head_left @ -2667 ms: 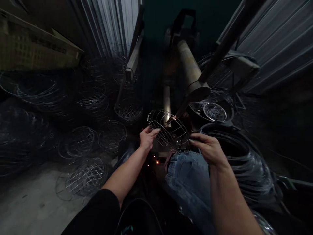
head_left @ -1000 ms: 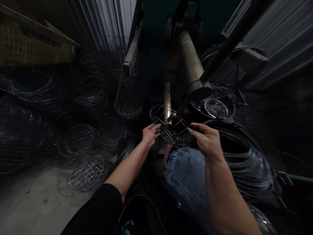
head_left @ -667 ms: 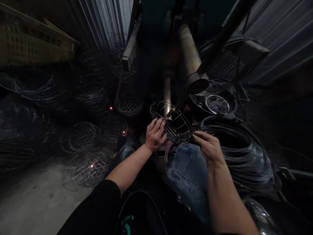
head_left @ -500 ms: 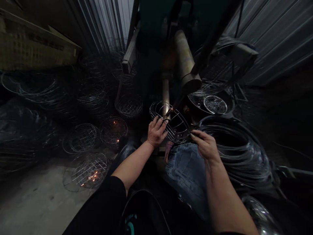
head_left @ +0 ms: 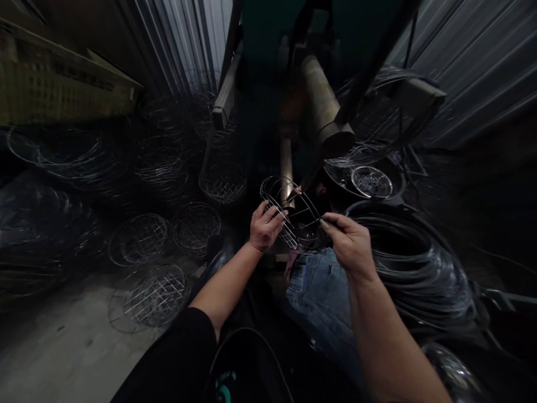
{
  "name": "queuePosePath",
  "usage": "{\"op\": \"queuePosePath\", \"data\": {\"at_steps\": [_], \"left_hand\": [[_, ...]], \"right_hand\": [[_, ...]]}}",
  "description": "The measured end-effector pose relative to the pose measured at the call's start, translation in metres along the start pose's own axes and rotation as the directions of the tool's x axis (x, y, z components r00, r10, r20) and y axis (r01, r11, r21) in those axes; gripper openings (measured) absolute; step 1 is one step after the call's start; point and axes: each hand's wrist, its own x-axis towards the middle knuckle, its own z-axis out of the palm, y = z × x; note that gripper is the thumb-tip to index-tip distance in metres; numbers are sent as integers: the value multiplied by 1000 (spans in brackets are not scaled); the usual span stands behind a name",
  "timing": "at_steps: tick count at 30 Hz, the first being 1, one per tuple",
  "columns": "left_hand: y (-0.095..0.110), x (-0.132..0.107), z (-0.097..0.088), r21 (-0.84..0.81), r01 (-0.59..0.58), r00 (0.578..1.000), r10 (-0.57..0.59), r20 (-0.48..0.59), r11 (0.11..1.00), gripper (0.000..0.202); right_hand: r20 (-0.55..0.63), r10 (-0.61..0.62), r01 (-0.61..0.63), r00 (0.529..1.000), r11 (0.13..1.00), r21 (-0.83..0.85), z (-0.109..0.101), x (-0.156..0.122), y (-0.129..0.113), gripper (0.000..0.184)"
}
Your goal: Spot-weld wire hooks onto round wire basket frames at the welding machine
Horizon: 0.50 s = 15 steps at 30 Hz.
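My left hand [head_left: 265,226] is closed on the left side of a round wire basket [head_left: 290,236], fingers over its gridded wires. My right hand [head_left: 351,242] pinches the basket's right rim between thumb and fingers. The basket is tilted, its far side against the end of a brass-coloured rod [head_left: 287,168] on the machine. A dark pointed arm comes down to the rim from the upper right, beside the rod; whether it touches the wire, I cannot tell.
Finished-looking wire baskets [head_left: 157,294] lie on the floor at left, with stacks behind. A thick metal cylinder [head_left: 322,103] juts from the machine above. Right of my hands lie a coil of wire [head_left: 436,280] and a tub holding a round dish [head_left: 371,182] of small metal pieces.
The basket has turned and tilted more steeply in my hands. My right hand has risen slightly, moving left. Orange sparks seen over the floor baskets are gone.
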Motion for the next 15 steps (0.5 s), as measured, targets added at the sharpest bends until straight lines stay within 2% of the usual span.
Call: {"op": "queuePosePath", "data": {"at_steps": [4,9,15], "left_hand": [[-1,3,0,18,26,999,-27,22,999,27],[2,5,1,-50,66,998,-65,19,997,22],[-1,6,0,-133,51,999,-52,-6,990,19]], "right_hand": [[-10,10,-10,1000,1000,-16,2,5,3,19],[-8,64,-64,998,998,30,3,4,4,19],[69,53,-53,996,999,-3,-3,4,7,18]]}}
